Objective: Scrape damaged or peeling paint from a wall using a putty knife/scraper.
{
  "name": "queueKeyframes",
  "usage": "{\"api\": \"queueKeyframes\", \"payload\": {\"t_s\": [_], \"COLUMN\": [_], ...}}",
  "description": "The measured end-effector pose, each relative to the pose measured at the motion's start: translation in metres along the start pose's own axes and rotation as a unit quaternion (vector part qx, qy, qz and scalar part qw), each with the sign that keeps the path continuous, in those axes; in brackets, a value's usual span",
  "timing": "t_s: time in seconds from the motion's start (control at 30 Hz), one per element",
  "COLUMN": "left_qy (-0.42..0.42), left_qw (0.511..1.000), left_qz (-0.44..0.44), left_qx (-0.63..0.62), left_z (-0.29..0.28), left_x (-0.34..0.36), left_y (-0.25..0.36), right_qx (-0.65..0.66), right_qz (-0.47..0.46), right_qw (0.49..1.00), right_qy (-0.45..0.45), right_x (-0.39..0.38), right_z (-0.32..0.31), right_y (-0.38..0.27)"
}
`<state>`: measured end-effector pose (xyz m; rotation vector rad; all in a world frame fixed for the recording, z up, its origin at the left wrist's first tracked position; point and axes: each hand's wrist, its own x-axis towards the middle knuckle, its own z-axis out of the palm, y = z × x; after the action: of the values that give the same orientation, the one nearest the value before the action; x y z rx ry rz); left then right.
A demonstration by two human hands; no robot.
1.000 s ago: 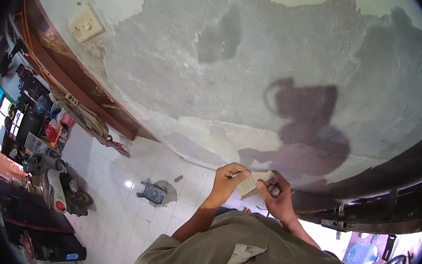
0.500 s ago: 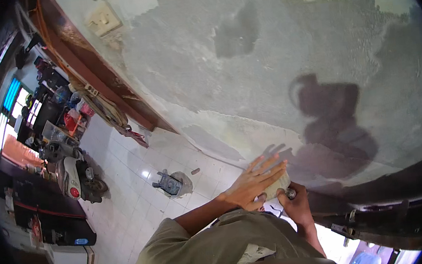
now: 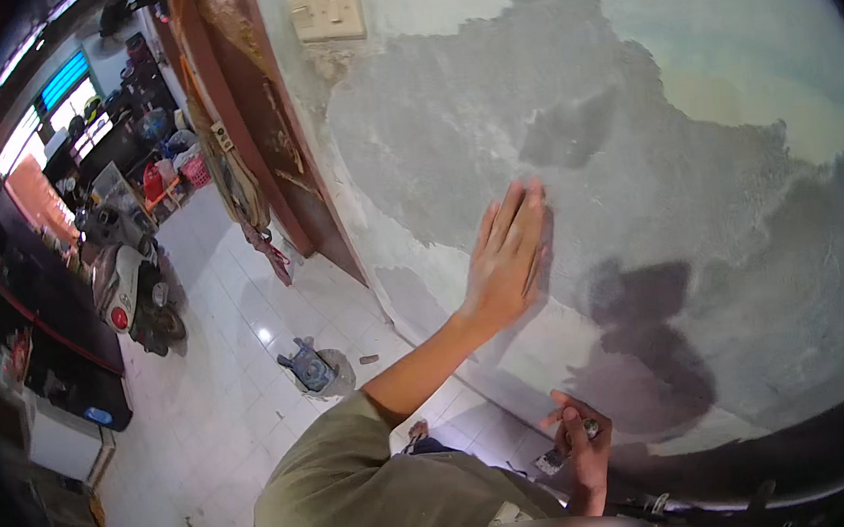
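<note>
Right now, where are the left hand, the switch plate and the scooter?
Left hand (image 3: 508,264): head view, back of the hand.
Switch plate (image 3: 327,12): head view, middle of its face.
Scooter (image 3: 123,284): head view, pale rear body.

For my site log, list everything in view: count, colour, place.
Wall: 1, pale with grey patches, centre and right
Shadow: 1, dark, low on the wall
Switch plate: 1, cream, wall's upper left
Frame: 1, reddish-brown, wall's left edge
Scooter: 1, white and black, left
Floor: 1, white tiles, left and centre
Container: 1, blue-grey, on the floor
Basket: 1, pink, upper left
Box: 1, white, lower left
Window: at least 1, blue, upper left
Clutter: many, mixed colours, upper left, indistinct
Tool: 1, metallic, lower centre, mostly hidden
Shirt: 1, olive, bottom centre
Left grip: 1, bare, open at the wall
Right grip: 1, bare, around the tool
</note>
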<state>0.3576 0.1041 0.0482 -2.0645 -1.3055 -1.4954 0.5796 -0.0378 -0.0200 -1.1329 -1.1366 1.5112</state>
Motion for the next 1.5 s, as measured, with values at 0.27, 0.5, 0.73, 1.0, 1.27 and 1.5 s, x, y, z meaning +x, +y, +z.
{"api": "queueKeyframes", "payload": {"t_s": [0.27,0.5,0.73,1.0,1.27,1.5], "left_qy": [0.119,0.341,0.183,0.195,-0.228,-0.325], "left_qw": [0.975,0.915,0.982,0.968,0.878,0.852], "left_qz": [0.177,-0.218,0.048,-0.149,-0.413,-0.379], "left_qx": [0.060,-0.009,0.029,0.054,0.079,-0.157], "left_z": [0.045,0.044,0.027,-0.012,-0.097,-0.124], "left_x": [0.052,-0.039,0.007,-0.078,-0.337,-0.326], "left_y": [-0.059,-0.208,-0.175,-0.299,-0.319,-0.269], "right_qx": [-0.074,-0.071,-0.105,-0.115,-0.028,-0.078], "right_qz": [-0.006,-0.009,0.020,-0.022,-0.191,-0.429], "right_qw": [0.997,0.994,0.986,0.986,0.975,0.899], "right_qy": [0.001,0.084,0.125,0.121,0.106,0.046], "right_x": [-0.004,-0.017,-0.004,0.036,0.087,0.152], "right_z": [-0.009,-0.002,0.008,0.114,0.197,0.287], "right_y": [0.004,0.009,0.031,0.011,0.028,-0.013]}}
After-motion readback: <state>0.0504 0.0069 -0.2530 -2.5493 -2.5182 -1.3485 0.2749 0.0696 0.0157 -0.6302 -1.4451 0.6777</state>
